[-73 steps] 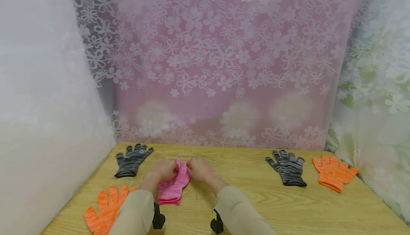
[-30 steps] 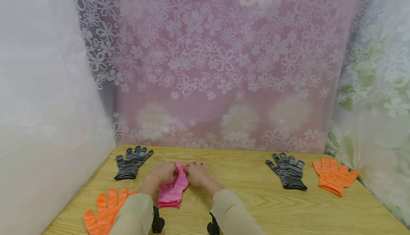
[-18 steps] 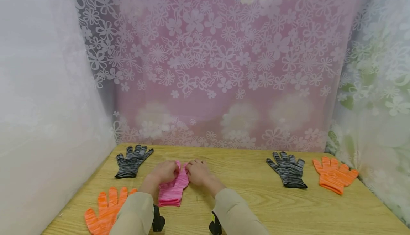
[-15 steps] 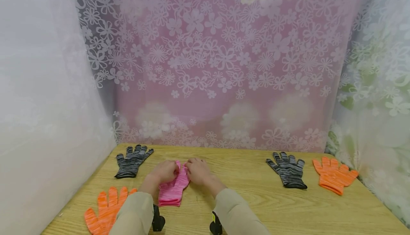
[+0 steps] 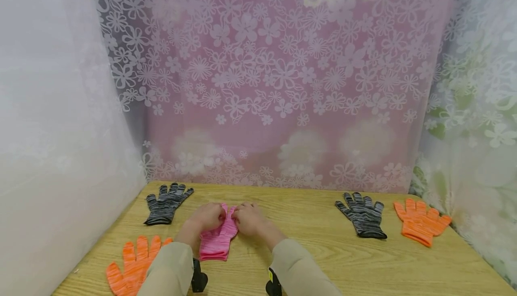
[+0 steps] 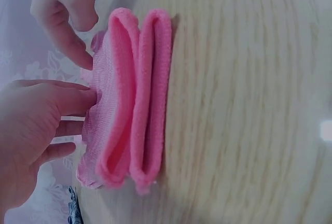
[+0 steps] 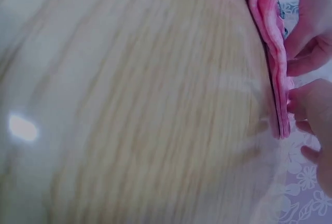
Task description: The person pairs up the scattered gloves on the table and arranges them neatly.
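Observation:
Two pink knit gloves (image 5: 216, 244) lie stacked on the wooden table, cuffs toward me; the left wrist view shows both open cuffs (image 6: 150, 99) one against the other. My left hand (image 5: 210, 216), fingers curled, pinches at the upper glove near its finger end. From the other side my right hand (image 5: 249, 219) pinches the gloves' edge by the fingers. In the right wrist view, the right thumb and fingertips (image 7: 298, 99) meet the edge of the pink layers (image 7: 277, 53). The hands partly hide the glove fingers.
A grey-black glove (image 5: 165, 204) lies at the back left, an orange glove (image 5: 135, 264) at the front left, partly under my left sleeve. Another grey-black glove (image 5: 363, 217) and orange glove (image 5: 422, 222) lie at the right. Patterned curtains (image 5: 282, 85) enclose the wooden table (image 5: 307, 260).
My right hand has shifted slightly down and toward the left along the edge of the pink gloves. My left hand stays almost in place; the other gloves have not moved.

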